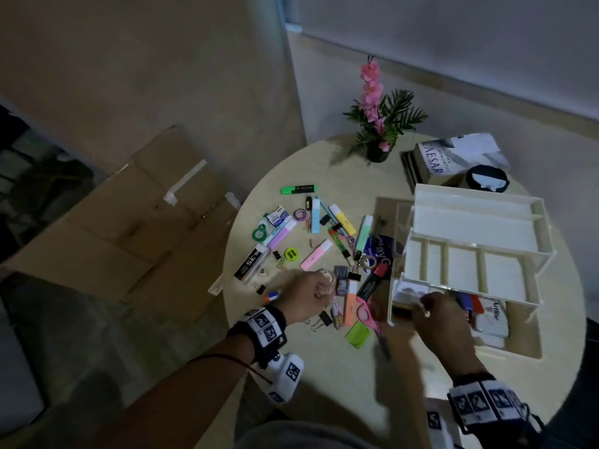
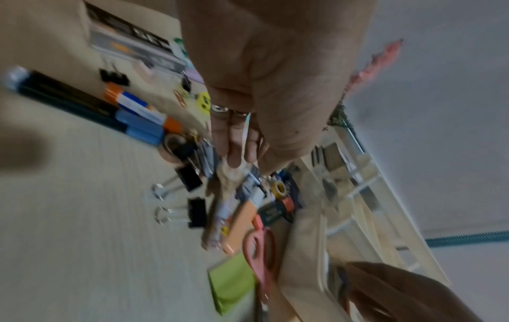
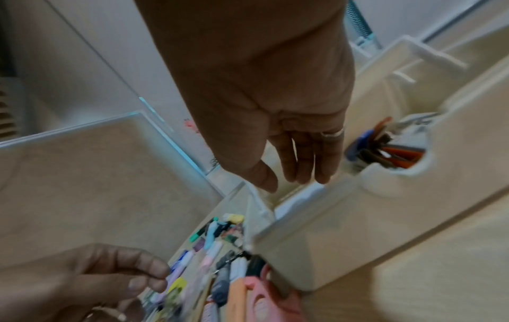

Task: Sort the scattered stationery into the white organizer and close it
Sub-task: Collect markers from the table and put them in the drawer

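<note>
White organizer, lid raised, on worktop: right hand, fingers relaxed, over its near-left compartment; left hand, grip unclear, over clutter just left.

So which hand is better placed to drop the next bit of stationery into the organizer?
Probably the left hand: its fingers already pinch something small among the scattered clips, too blurred to identify. The right hand, fingers relaxed and holding nothing, hangs over the organizer at its front corner compartment.
</note>
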